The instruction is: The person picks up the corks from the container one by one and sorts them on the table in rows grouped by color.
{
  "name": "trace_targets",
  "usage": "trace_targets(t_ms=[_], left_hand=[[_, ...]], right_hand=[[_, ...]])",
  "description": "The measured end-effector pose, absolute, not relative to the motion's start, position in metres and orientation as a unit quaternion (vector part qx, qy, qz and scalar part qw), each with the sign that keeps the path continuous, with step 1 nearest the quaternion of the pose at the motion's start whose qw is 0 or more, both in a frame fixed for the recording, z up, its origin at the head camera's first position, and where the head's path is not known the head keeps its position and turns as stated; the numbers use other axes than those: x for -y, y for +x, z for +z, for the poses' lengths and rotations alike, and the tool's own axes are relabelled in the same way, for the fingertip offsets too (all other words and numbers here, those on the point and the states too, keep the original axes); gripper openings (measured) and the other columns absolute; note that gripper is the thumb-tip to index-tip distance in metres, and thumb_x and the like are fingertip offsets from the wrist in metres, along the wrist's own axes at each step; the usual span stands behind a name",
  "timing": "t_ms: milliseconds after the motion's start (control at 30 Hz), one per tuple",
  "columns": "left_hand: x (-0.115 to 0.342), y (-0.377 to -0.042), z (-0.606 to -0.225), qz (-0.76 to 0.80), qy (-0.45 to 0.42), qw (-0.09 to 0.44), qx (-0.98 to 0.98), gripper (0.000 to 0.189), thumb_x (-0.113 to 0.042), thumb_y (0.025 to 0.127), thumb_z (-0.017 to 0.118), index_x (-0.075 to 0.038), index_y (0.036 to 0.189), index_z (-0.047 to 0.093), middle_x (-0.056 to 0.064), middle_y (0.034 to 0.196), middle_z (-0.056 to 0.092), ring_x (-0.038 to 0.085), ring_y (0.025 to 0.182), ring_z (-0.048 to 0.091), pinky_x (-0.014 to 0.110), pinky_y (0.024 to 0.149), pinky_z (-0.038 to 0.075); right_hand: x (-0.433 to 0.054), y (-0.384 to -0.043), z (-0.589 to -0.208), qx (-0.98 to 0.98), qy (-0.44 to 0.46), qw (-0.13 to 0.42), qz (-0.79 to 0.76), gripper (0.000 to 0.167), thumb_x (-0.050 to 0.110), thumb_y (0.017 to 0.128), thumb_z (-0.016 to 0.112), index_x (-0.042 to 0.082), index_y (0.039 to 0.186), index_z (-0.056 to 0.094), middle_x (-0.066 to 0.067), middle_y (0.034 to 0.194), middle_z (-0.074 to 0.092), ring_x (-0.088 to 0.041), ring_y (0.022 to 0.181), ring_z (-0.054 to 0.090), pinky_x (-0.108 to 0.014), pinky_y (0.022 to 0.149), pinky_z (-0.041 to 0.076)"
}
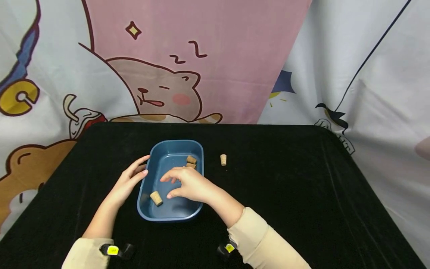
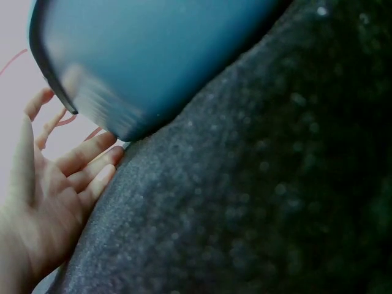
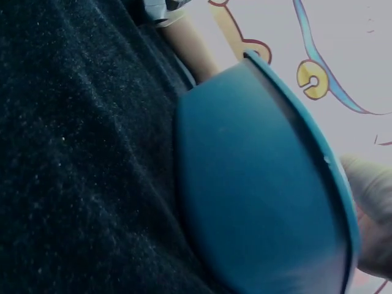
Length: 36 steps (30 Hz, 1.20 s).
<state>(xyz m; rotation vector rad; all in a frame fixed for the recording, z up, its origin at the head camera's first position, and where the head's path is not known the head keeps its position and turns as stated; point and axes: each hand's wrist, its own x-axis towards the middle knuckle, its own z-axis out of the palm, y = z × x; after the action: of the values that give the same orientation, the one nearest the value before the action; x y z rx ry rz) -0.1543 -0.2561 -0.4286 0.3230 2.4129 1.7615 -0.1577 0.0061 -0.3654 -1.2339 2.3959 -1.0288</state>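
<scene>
Right hand over blue tray with nothing in its grasp, left hand at the rim, three corks in and one out

Tray (image 1: 169, 164) sits on the black cloth (image 1: 285, 190), left of centre in the head view, long side running away from the person

Left hand (image 1: 129, 181): not clenched, fingers extended, fingertips against the tray's left side, thumb tip at the rim. Left wrist view shows the palm, with fingertips up against the outside of the tray

Right hand (image 1: 188, 183): released, reaching in across the right rim, thumb and fingers spread apart with a visible gap between them. Right wrist view mostly shows the tray's outer wall; the hand is only partly in frame at the right edge, beyond the rim

Corks:
- near-left cork (image 1: 156, 198): in the tray, near the right thumb but apart from it
- far cork (image 1: 192, 159): in the tray, by the right wall
- second cork (image 1: 191, 165): just beside the far one, partly hidden by the right hand
- loose cork (image 1: 223, 160): on the cloth, right of the tray; can't tell if it stands or lies

Behind the table: cartoon backdrop (image 1: 235, 56) with a sleeping animal (image 1: 162, 91)
</scene>
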Motion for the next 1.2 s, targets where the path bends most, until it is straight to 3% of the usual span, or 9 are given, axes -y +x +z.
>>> trace_targets(t_ms=[233,567,1200], left_hand=[[0.256,-0.153,-0.427,0.583,0.101,0.072,-0.803,0.055,-0.032,0.102,0.044,-0.019,0.152,0.025,0.026,0.145,0.035,0.045,0.126,0.04,0.066,0.099,0.03],[0.255,-0.153,-0.427,0.586,0.106,0.072,-0.8,0.054,-0.031,0.102,0.043,-0.019,0.152,0.025,0.026,0.144,0.037,0.044,0.126,0.041,0.066,0.098,0.03],[0.256,-0.154,-0.426,0.584,0.097,0.078,-0.802,0.055,-0.032,0.102,0.044,-0.02,0.152,0.024,0.027,0.145,0.034,0.045,0.128,0.038,0.067,0.099,0.028]], right_hand=[[0.011,-0.164,-0.37,-0.836,-0.41,0.173,-0.322,0.04,0.017,0.082,0.077,0.015,0.12,0.065,0.005,0.116,0.064,-0.003,0.095,0.058,-0.016,0.074,0.045],[0.027,-0.168,-0.378,-0.835,-0.375,0.246,-0.319,0.042,0.009,0.08,0.077,0.015,0.12,0.064,0.003,0.111,0.064,-0.002,0.086,0.059,-0.016,0.066,0.049],[0.038,-0.168,-0.388,-0.845,-0.37,0.254,-0.292,0.041,0.014,0.078,0.079,0.018,0.116,0.065,0.007,0.103,0.062,-0.001,0.069,0.057,-0.016,0.063,0.047]])
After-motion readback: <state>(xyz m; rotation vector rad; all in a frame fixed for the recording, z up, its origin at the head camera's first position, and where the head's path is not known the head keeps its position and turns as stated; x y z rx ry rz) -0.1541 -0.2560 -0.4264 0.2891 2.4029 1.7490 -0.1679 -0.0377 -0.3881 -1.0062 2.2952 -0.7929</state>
